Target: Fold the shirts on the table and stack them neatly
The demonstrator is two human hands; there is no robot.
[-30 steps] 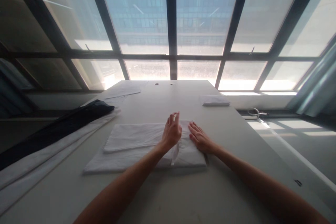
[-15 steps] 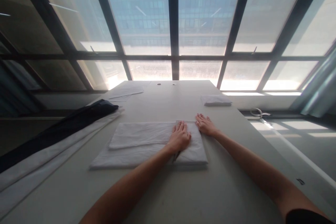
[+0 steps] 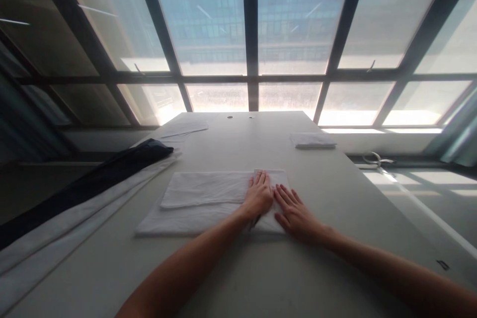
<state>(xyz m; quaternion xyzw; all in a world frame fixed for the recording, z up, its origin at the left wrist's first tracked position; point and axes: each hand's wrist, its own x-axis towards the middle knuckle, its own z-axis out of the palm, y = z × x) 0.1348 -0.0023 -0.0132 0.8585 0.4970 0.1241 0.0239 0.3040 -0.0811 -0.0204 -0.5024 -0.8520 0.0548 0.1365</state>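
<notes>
A folded white cloth (image 3: 208, 189) lies on the pale table in front of me, with a smaller folded layer on top at the left. My left hand (image 3: 260, 194) rests flat on its right part, fingers stretched forward. Under the heel of that hand a small dark pointed object (image 3: 255, 222) pokes out; its kind I cannot make out. My right hand (image 3: 298, 216) lies palm down on the cloth's right end, fingers spread, its fingertips close beside my left hand. The cloth beneath both palms is hidden.
A small folded white stack (image 3: 315, 140) sits at the table's far right. Dark fabric (image 3: 112, 171) and long white fabric (image 3: 93, 213) lie along the left side. White sheets (image 3: 184, 131) are at the back left. A small dark item (image 3: 442, 264) is at lower right. Windows stand beyond.
My right hand has moved from the cloth's far right edge back towards me and onto its right end. My left hand stays on the cloth. The view has shifted slightly.
</notes>
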